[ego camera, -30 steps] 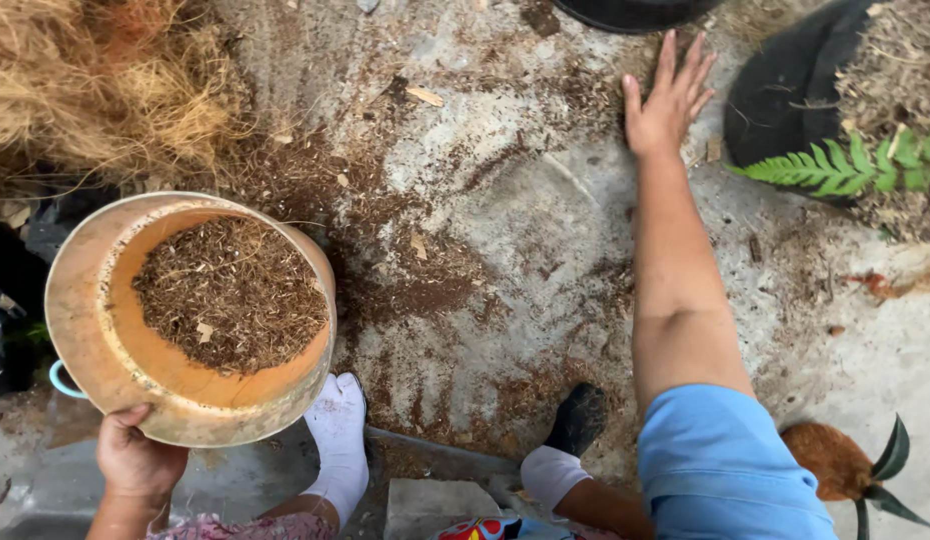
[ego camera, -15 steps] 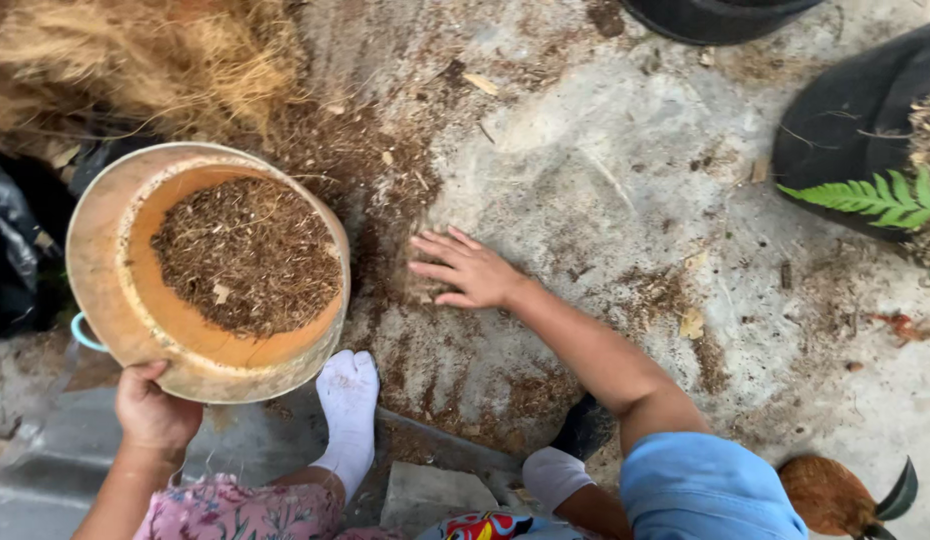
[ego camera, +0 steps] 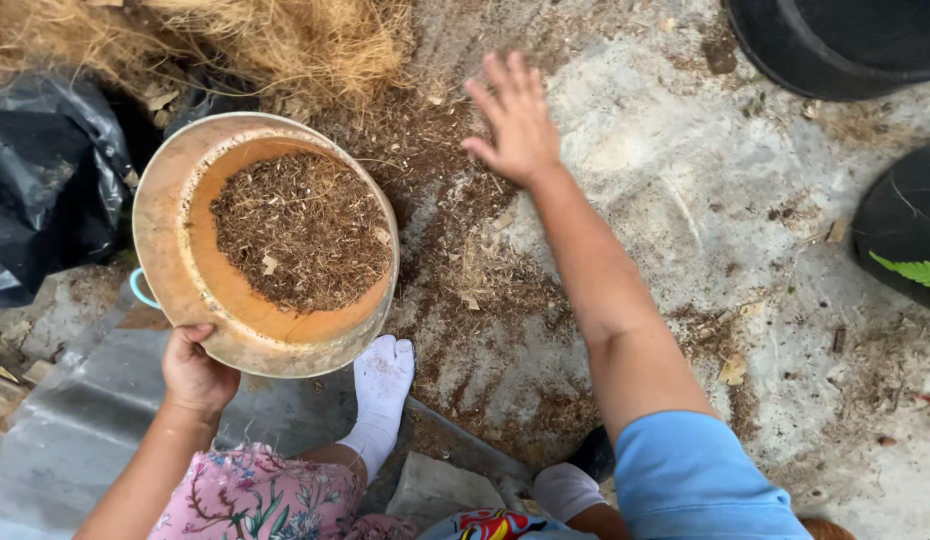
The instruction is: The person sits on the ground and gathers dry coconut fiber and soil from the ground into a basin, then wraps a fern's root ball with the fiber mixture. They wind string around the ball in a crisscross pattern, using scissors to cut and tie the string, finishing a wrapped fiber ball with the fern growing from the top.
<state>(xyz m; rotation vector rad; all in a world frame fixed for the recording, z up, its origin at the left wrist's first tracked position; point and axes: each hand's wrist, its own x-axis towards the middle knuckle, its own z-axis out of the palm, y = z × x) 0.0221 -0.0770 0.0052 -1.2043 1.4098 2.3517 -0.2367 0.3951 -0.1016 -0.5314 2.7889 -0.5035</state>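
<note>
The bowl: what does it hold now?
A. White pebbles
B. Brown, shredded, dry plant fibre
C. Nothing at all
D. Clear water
B: the bowl, gripped at its rim by the left hand, is partly filled with brown shredded fibre, like the material scattered on the ground.

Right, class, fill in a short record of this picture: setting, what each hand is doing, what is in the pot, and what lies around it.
Setting: rough grey concrete ground, seen from above
Left hand: grips the near rim of a round orange clay pot
Pot contents: brown shredded fibre mix, partly filling it
Right hand: open, fingers spread, over loose brown fibre scattered on the ground
Nearby: dry straw-coloured fibre heap, black plastic bag, black round tubs, white sock
</note>
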